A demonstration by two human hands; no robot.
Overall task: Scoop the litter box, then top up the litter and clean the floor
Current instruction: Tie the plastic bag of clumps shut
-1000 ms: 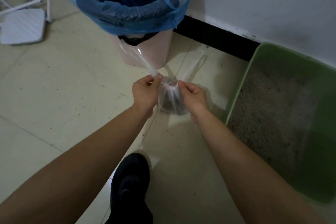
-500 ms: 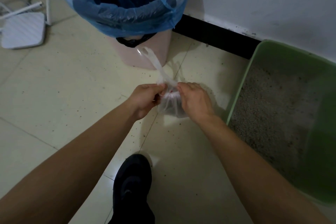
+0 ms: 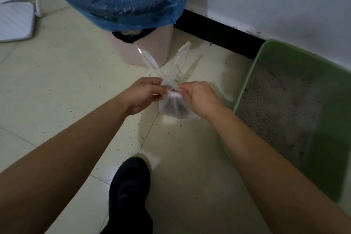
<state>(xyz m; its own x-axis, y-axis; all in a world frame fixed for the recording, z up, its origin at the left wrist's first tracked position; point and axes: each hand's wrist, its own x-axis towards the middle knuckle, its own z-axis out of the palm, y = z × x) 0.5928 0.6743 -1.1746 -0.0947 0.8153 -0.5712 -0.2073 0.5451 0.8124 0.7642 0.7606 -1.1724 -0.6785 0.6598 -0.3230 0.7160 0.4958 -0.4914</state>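
Just before the bin (image 3: 123, 49), both grips are closed: left hand (image 3: 144, 97) and right hand (image 3: 199, 99) pinch the bag (image 3: 174, 109) by its handles, apparently mid-knot; the litter box (image 3: 294, 59) sits right of the bin. A slack knot could slip, spilling waste onto the floor (image 3: 57, 91).

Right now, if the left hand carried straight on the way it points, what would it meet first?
The small clear bag, whose neck the left hand pinches; just beyond it, probably the right hand.
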